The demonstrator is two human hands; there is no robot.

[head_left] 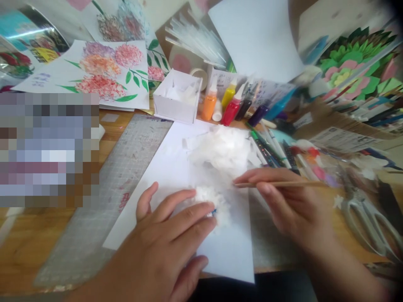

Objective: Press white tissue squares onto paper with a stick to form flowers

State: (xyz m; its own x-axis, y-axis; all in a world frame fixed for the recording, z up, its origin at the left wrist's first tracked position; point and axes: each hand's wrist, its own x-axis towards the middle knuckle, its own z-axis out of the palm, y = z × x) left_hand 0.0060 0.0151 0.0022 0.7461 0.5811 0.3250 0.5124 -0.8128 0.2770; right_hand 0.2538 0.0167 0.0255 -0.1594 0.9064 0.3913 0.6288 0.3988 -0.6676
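The left hand (pixel 166 235) lies spread and flat, its fingertips (pixel 206 209) pressing down a small crumpled white tuft (pixel 211 200) on the sheet of white paper (pixel 170 176). The right hand (pixel 292 205) is closed in a pinch around a thin wooden stick (pixel 283 183), whose tip points at the tuft from the right of the sheet. Further up the sheet sits a loose heap of white tissue (pixel 222 149) (the view is blurred, so its exact make is hard to tell). Beyond the sheet's far edge stand a small white box (pixel 178 98) and a row of paint bottles (pixel 231 107); scissors (pixel 367 216) lie well off to its right. I would judge the tuft liable to tear or slip if the stick pushes hard, and a wide sweep of the elbow could topple the bottles onto the sheet.
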